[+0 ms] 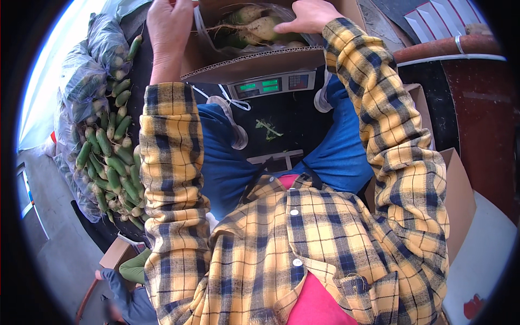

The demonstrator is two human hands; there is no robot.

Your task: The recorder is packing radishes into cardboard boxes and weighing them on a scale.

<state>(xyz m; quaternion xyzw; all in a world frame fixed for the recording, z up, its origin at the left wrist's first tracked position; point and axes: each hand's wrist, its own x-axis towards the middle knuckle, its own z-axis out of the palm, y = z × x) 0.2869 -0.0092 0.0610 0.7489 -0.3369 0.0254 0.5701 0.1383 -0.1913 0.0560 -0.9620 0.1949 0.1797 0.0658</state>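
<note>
Radishes (264,28) fill a carton (252,63) by a scale (286,83), grip of both hands (169,24) (310,17) unclear.

Leaf scrap (267,128) lies on black floor (295,111), red-brown pipe (433,50) runs near red-edged white panels (441,20), tan carton (459,195) stands right, co-worker (132,302) lower left beside small box (115,253).

The upper edge is cropping the left hand (170,27) and cardboard box (257,64). The right hand (311,16) is partly hiding daikon radishes (264,28).
</note>
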